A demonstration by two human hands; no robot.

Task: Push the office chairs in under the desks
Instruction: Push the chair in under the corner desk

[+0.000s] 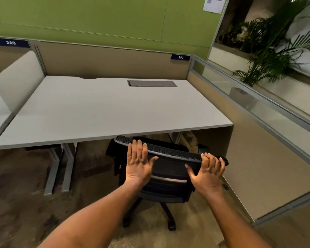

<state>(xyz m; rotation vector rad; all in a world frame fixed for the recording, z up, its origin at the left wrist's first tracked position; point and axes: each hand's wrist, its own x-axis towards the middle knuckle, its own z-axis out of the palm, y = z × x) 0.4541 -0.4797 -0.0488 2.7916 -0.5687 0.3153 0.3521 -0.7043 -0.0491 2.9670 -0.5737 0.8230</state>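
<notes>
A black mesh-backed office chair [168, 169] stands at the front edge of a white desk [115, 111], its seat partly under the desktop and its wheeled base on the carpet. My left hand [139, 161] lies flat against the top left of the chair's backrest, fingers spread. My right hand [208, 170] rests on the backrest's top right corner, with its fingers curled over the rim and the thumb held apart. The chair's front half is hidden beneath the desk.
Grey desk legs [61, 167] stand left of the chair. A beige partition with a glass strip [258, 140] runs along the right. A number plate reading 250 [180, 57] marks the back panel. A neighbouring desk with a white divider [16, 81] lies left. Potted palms [276, 51] stand beyond.
</notes>
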